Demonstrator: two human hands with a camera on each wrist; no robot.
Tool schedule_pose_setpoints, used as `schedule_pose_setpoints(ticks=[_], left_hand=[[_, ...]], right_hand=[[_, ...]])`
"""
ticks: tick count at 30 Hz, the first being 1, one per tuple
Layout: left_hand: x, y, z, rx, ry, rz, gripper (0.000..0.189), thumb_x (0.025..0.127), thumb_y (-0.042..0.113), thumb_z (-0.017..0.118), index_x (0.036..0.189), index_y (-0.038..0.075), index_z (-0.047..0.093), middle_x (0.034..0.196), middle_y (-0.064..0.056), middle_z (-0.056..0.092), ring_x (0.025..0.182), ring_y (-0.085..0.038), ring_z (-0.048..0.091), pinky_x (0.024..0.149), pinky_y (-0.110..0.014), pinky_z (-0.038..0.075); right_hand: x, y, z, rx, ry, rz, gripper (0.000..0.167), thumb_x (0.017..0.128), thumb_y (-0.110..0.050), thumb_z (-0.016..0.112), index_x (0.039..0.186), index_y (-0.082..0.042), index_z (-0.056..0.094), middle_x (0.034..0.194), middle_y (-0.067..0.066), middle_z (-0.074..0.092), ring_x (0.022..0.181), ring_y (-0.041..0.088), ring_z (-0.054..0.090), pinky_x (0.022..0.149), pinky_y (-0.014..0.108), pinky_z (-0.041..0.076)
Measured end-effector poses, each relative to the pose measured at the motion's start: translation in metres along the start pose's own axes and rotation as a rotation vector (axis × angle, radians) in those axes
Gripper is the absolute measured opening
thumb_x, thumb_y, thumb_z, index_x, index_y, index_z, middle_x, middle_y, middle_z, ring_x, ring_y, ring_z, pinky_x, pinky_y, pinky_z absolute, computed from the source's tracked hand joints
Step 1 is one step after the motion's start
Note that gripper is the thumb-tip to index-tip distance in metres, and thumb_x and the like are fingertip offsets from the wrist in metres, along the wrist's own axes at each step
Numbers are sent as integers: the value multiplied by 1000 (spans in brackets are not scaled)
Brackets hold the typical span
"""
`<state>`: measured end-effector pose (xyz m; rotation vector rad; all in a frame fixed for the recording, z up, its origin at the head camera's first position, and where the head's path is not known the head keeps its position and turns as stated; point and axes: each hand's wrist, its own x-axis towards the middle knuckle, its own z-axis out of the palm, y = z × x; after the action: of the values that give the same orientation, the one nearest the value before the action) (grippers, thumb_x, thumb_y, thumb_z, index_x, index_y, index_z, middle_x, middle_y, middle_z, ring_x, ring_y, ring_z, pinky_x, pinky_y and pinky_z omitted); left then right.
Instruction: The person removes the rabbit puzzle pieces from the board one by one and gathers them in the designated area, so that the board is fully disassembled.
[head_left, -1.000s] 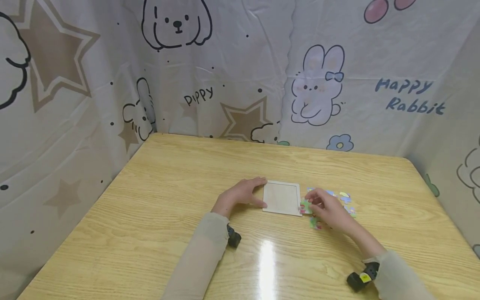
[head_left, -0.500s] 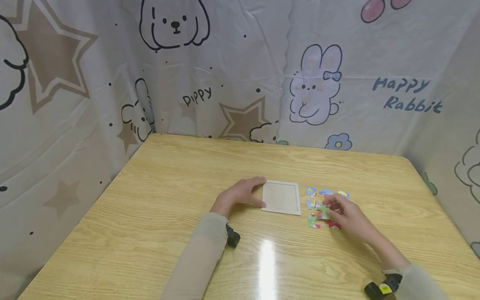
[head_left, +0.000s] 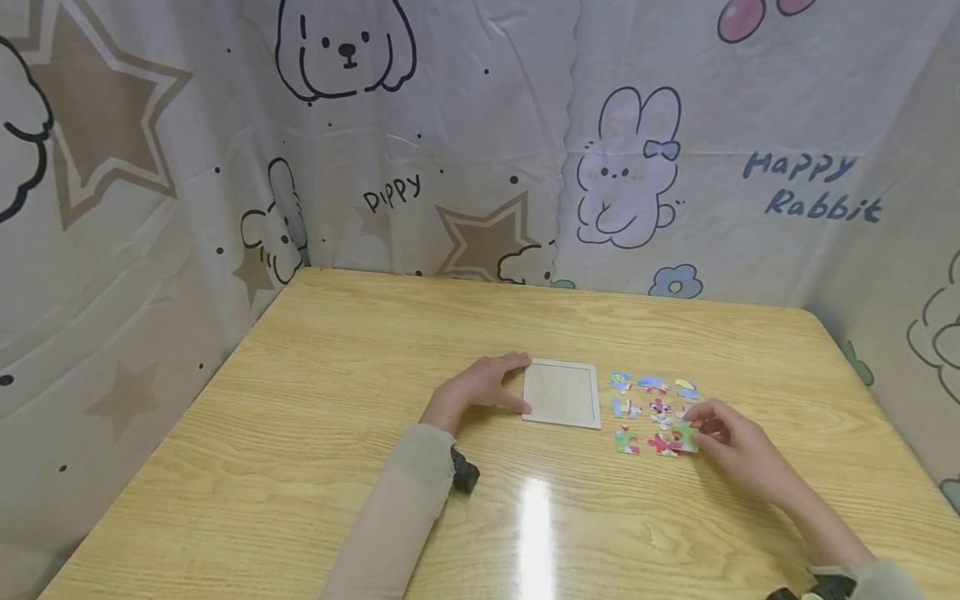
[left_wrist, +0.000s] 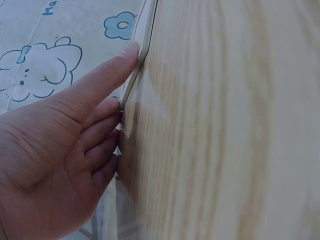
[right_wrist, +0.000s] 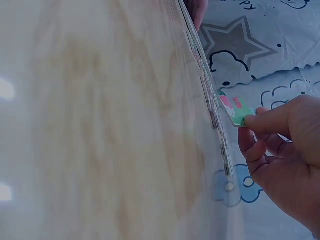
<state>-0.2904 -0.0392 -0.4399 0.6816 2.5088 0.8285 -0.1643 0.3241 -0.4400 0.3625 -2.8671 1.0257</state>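
In the head view a shallow wooden puzzle tray [head_left: 562,396] lies bare inside on the table. At its left edge my left hand [head_left: 480,385] touches the two corners, thumb at the near one and a fingertip at the far one. The left wrist view shows that thumb [left_wrist: 107,75] stretched straight along the tray edge. My right hand [head_left: 738,442] pinches a green jigsaw piece [head_left: 686,437] between thumb and fingertips, at the near right of the laid-out pieces. Seen from the right wrist, the piece is tilted, close over the tabletop, green with pink and red print.
Several other jigsaw pieces [head_left: 660,410] lie in loose rows right of the tray, printed blue, red and green. The wooden table [head_left: 375,333] runs back to a printed cloth curtain [head_left: 480,125] at the rear and sides. A glare streak [head_left: 536,533] marks the near tabletop.
My right hand has moved right with the green piece, from beside the tray across the pieces to their near right corner, uncovering the others. The left hand keeps its place on the tray.
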Motion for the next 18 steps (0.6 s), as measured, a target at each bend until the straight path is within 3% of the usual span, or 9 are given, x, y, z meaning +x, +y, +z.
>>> schedule_pose_setpoints(ticks=[11, 18], left_hand=[[0, 1, -1, -3, -10, 0, 86, 82, 32, 79, 154, 20, 33, 163, 2, 26, 153, -18, 19, 127, -36, 19], [1, 0, -1, 6, -11, -4, 86, 82, 33, 79, 154, 20, 33, 163, 2, 26, 153, -18, 19, 127, -37, 19]], right_hand=[[-15, 15, -11, -17, -6, 24, 23, 91, 2, 63, 112, -3, 58, 107, 12, 64, 87, -18, 49, 68, 14, 53], [-14, 21, -10, -19, -8, 14, 23, 90, 3, 64, 111, -1, 59, 103, 10, 65, 84, -16, 50, 65, 15, 51]])
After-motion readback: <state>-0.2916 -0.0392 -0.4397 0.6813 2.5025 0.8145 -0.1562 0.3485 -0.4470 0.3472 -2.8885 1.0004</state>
